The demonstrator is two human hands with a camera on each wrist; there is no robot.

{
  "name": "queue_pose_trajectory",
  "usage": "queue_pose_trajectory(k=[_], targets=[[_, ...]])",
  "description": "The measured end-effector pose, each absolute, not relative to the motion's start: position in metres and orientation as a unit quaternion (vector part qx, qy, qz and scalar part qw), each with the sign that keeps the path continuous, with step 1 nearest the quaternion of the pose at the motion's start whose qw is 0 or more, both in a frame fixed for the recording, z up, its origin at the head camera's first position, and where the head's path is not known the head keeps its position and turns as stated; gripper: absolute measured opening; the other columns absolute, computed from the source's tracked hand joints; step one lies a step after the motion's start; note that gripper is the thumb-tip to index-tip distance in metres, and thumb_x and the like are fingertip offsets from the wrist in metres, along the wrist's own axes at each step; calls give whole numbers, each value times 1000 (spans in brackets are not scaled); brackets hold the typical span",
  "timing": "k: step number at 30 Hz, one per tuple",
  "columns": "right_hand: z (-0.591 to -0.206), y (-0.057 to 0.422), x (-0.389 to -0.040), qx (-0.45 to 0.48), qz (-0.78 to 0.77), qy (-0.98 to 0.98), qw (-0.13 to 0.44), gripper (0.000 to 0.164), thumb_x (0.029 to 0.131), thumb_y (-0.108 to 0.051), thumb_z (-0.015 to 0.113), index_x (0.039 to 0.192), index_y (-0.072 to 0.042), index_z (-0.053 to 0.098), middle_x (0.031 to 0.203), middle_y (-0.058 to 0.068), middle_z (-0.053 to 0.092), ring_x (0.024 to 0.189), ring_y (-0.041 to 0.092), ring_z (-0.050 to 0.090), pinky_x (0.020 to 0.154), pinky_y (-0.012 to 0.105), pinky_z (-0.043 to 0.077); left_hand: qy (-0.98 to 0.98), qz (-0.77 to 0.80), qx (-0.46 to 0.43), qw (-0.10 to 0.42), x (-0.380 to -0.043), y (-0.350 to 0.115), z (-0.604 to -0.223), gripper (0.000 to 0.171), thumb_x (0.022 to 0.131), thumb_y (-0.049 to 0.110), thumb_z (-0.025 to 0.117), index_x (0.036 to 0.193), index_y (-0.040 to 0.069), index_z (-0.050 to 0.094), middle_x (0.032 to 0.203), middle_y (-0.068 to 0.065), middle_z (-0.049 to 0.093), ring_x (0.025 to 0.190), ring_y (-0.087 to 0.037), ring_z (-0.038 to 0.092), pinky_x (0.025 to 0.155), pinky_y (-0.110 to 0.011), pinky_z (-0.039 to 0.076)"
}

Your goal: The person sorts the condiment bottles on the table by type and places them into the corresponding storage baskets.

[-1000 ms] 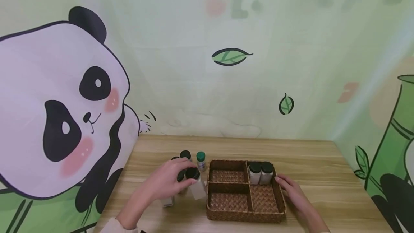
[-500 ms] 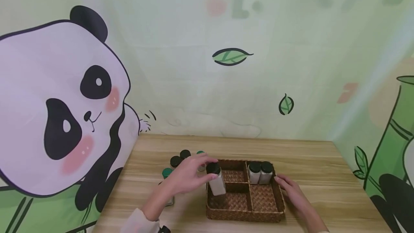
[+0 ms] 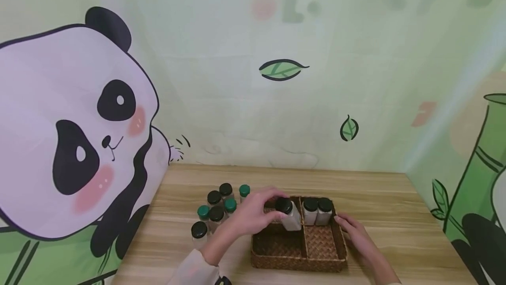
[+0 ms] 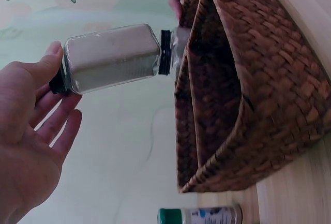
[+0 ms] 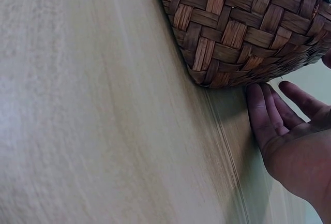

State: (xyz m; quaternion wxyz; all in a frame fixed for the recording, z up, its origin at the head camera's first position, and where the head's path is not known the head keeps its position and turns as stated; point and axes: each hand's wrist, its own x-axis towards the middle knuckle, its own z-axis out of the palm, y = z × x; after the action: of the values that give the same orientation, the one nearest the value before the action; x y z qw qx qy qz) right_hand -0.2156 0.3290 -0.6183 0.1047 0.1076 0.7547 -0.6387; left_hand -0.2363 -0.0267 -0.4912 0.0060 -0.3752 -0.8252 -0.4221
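My left hand [image 3: 256,214] pinches a clear square spice jar [image 3: 291,220] by its black lid, thumb on one side and fingers on the other. Pale powder fills the jar, which hangs slightly tilted over the far-left part of a brown woven basket [image 3: 294,262] with compartments. In the left wrist view the same jar [image 4: 114,58] is seen whole, its lid [image 4: 58,79] between thumb and fingertips. Two similar black-lidded jars, one [image 3: 310,211] beside the other [image 3: 325,211], stand in the far-right compartment. My right hand [image 3: 359,234] touches the basket's right side with extended fingers.
Left of the basket several jars stand grouped on the wooden table [image 3: 379,188], some with black lids, such as the nearest jar [image 3: 199,231], others with green ones, such as the back jar [image 3: 244,191]. A panda-printed cloth [image 3: 229,100] hangs behind the table.
My left hand has carried the jar rightward from beside the basket to over its far-left part, uncovering the grouped jars. The right hand stays at the basket's right side.
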Motion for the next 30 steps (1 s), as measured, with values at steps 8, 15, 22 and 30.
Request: queue_pose_trajectory(k=[8, 15, 22, 30], targets=[[-615, 330, -216, 106, -636, 756, 110, 79, 108, -50, 58, 159, 6, 36, 163, 31, 36, 152, 51, 31, 120, 65, 32, -816, -426, -391, 0, -239, -5, -492, 43, 98, 33, 77, 138, 23, 65, 127, 9, 67, 114, -6, 65, 97, -29, 56], [-618, 329, -216, 107, -631, 761, 109, 79, 108, -50, 57, 158, 7, 38, 161, 31, 39, 150, 51, 33, 119, 66, 32, -825, -420, -378, 13, -237, 22, -497, 42, 101, 37, 73, 138, 18, 67, 129, 7, 67, 116, -9, 64, 98, -29, 55], [-619, 328, -216, 99, -618, 774, 96, 74, 109, -48, 56, 156, 8, 41, 158, 31, 43, 147, 52, 38, 119, 65, 32, -839, -414, -352, 15, -236, 46, -511, 44, 101, 41, 73, 140, 21, 67, 130, 8, 67, 114, -8, 65, 95, -28, 55], [-621, 328, -216, 100, -619, 774, 86, 72, 109, -46, 56, 156, 7, 43, 157, 29, 46, 145, 49, 42, 119, 63, 34, -879, -370, -301, -1, -231, 65, -533, 45, 97, 39, 79, 137, 23, 70, 134, 9, 68, 123, -13, 65, 98, -32, 56]])
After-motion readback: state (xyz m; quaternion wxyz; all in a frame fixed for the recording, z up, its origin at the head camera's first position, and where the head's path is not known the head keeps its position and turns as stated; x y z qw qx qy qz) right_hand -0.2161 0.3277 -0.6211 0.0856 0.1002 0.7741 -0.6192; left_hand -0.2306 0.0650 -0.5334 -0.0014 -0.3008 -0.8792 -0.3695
